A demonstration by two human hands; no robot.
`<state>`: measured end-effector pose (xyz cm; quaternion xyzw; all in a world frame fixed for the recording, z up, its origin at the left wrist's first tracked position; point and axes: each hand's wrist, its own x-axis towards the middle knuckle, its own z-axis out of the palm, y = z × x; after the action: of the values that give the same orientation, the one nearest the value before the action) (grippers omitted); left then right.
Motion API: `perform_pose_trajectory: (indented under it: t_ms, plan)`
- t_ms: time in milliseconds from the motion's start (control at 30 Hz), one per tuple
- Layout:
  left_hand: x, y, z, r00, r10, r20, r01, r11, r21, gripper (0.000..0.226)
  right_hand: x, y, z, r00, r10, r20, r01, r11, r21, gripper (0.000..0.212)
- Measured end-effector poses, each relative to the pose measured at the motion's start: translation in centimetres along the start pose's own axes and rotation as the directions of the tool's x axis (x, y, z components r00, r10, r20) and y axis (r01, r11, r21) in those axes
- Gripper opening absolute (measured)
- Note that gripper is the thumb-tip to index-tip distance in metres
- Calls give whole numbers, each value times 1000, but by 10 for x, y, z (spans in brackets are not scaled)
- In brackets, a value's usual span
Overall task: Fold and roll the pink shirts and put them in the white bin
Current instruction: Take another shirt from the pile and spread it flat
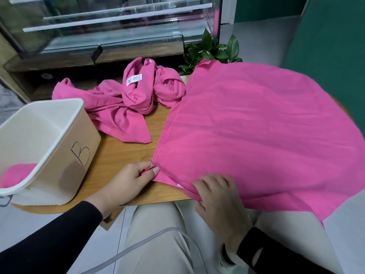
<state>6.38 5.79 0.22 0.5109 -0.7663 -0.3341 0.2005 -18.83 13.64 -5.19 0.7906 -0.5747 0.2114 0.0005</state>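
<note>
Head view: a pink shirt [256, 131] lies spread flat across the wooden table [126, 155]; the left hand [130, 180] pinches its near corner; the right hand [217, 196], fingers curled, grips the near hem; crumpled shirts [122, 103] sit behind the white bin [57, 135], which holds a pink roll [15, 175].

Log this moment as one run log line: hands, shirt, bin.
left hand: pinches near corner of spread pink shirt | right hand: grips its near edge | white bin: one pink roll inside | crumpled shirts: waiting
</note>
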Motion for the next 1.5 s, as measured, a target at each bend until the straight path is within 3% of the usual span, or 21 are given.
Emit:
perform_pose_trajectory:
  t_ms: [100, 167, 233, 300, 333, 400, 467, 600, 767, 833, 967, 1100, 1333, 1500]
  plan:
    - [0, 1, -4, 997, 51, -65, -47, 997, 66, 29, 1, 2, -3, 996, -86, -3, 86, 995, 57, 11]
    - [-5, 7, -6, 979, 187, -80, -172, 971, 165, 34, 5, 5, -8, 996, -94, -7, 94, 990, 101, 7]
    - [-11, 18, -3, 930, 367, 30, -352, 864, 359, 59, 12, 8, -14, 997, -72, -11, 72, 989, 127, 8]
    - [-13, 29, 8, 897, 421, 134, -425, 739, 523, 77, 19, 8, -18, 999, -50, 11, 48, 991, 126, 12]
    - [-11, 31, 13, 894, 424, 142, -422, 695, 582, 72, 21, 8, -20, 999, -36, 36, 31, 992, 123, 16]
    - [-2, 36, 18, 888, 447, 108, -412, 667, 621, 37, 23, 9, -25, 998, 2, 58, -9, 993, 119, 24]
    - [8, 39, 12, 894, 442, 71, -390, 694, 605, 17, 24, 12, -33, 998, 29, 50, -32, 996, 78, 23]
    - [17, 28, -22, 930, 367, -6, -302, 774, 557, 23, 29, 19, -47, 989, 117, 91, -114, 993, -34, 20]
    - [27, 32, -43, 912, 396, -108, -290, 808, 514, 32, 13, 79, -86, 967, 253, -2, -251, 957, -144, 31]
    - [30, 34, -48, 922, 360, -140, -254, 837, 484, 24, 5, 101, -104, 950, 312, -28, -312, 931, -191, 36]
    - [35, 45, -49, 935, 299, -191, -188, 873, 449, 24, -6, 132, -127, 920, 382, -81, -391, 908, -154, 34]
    - [39, 61, -53, 921, 283, -268, -169, 910, 379, 21, -8, 150, -148, 881, 412, -233, -438, 896, -75, 20]
    - [51, 91, -90, 865, 245, -439, -149, 959, 240, 18, 43, 154, -216, 882, 345, -320, -411, 897, -166, 24]
    - [62, 96, -124, 792, 186, -582, -97, 979, 181, 31, 99, 145, -268, 947, 270, -172, -293, 948, -125, 20]
